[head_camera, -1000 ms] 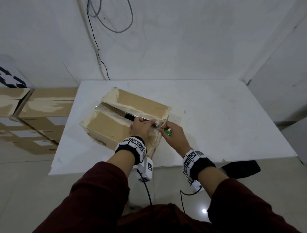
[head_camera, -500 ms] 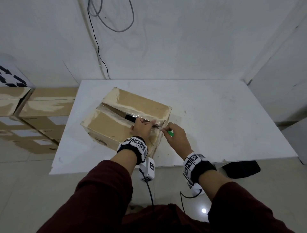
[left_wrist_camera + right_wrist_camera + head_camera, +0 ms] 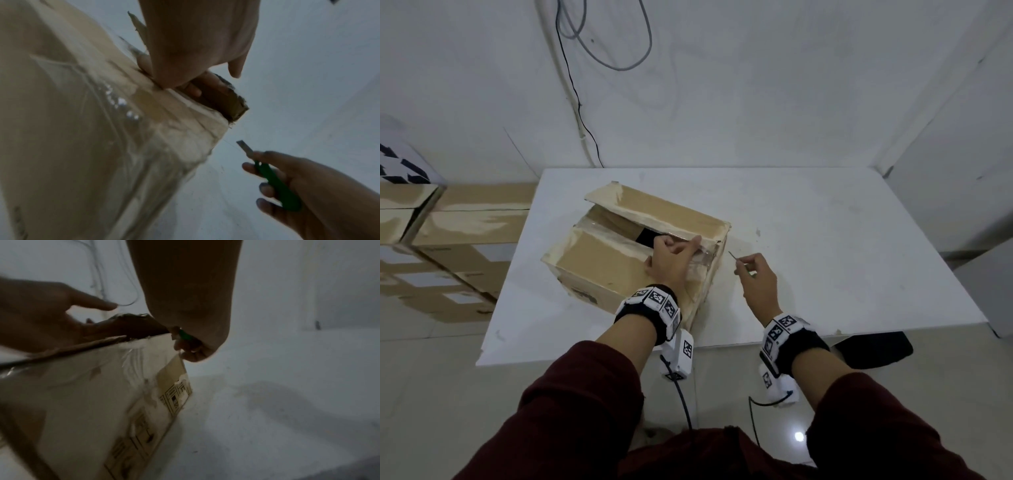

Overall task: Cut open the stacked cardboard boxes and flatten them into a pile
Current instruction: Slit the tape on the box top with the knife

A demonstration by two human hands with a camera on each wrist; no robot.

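Note:
A taped cardboard box (image 3: 602, 263) sits on the white table (image 3: 825, 240), its two top flaps parted along the centre seam with a dark gap showing. My left hand (image 3: 671, 255) grips the near end of the far flap, fingers hooked under its edge (image 3: 205, 84). My right hand (image 3: 755, 274) is off the box's right end, above the table, holding a green utility knife (image 3: 275, 183) with the blade (image 3: 244, 147) out and pointing toward the box. In the right wrist view the knife (image 3: 185, 336) shows only as a green sliver under the fingers.
More taped cardboard boxes (image 3: 458, 240) are stacked on the floor left of the table. Cables (image 3: 585, 113) hang down the wall behind. A dark object (image 3: 873, 349) lies on the floor under the table's near right edge.
My right hand has pulled the knife away from the box's seam to the right. The flaps have spread wider, and my left hand now lifts the far flap's end.

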